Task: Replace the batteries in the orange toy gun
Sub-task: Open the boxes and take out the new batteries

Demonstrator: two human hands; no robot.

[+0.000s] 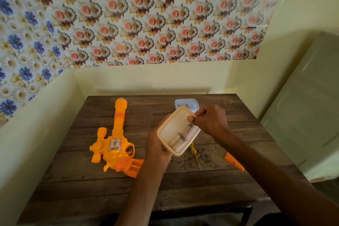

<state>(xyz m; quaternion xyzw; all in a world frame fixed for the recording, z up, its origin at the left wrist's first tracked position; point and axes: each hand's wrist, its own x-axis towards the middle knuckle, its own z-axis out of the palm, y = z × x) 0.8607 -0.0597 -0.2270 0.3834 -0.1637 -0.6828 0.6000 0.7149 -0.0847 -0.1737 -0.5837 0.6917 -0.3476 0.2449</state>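
My left hand (159, 150) grips tilted cream box (177, 131); right hand (209, 120) pinches lid corner. Sudden pop risks batteries (178, 138) spilling across table (91, 180).

Orange gun (114, 145) is lying flat on its side, left of the middle of the frame. The barrel points toward the top and the slotted grip sits at the bottom, angled right. Batteries (178, 138) are a few dark cells inside the cream box (180, 154), which is tilted and up off the table mid-frame. A loose orange piece (235, 164) sits lower right.
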